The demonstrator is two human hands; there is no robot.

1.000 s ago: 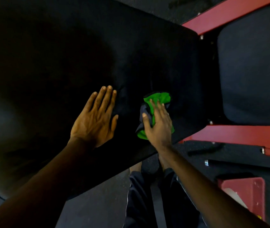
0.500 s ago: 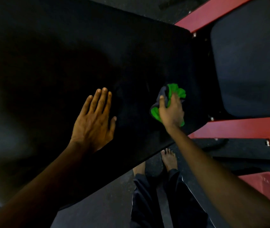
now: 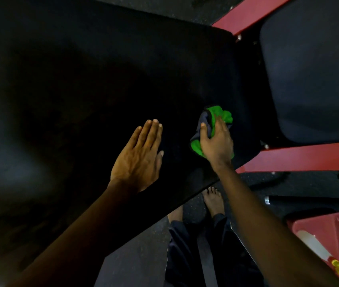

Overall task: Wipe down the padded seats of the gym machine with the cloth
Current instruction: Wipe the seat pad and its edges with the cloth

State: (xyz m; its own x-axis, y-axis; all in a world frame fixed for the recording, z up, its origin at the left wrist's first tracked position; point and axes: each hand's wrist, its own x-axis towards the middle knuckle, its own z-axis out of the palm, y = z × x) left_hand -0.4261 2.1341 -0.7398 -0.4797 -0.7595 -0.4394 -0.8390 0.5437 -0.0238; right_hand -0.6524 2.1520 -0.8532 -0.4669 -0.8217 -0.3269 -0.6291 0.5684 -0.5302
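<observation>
While your left hand (image 3: 137, 160) lies flat on pad (image 3: 81, 90), right hand (image 3: 216, 146) grips cloth (image 3: 219, 116), moved toward red frame (image 3: 309, 158) at 3 o'clock.

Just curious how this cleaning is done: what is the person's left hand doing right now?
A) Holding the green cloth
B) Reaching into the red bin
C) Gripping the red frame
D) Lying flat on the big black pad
D: the left hand lies flat and open on the black pad, while the right hand holds the green cloth.
</observation>
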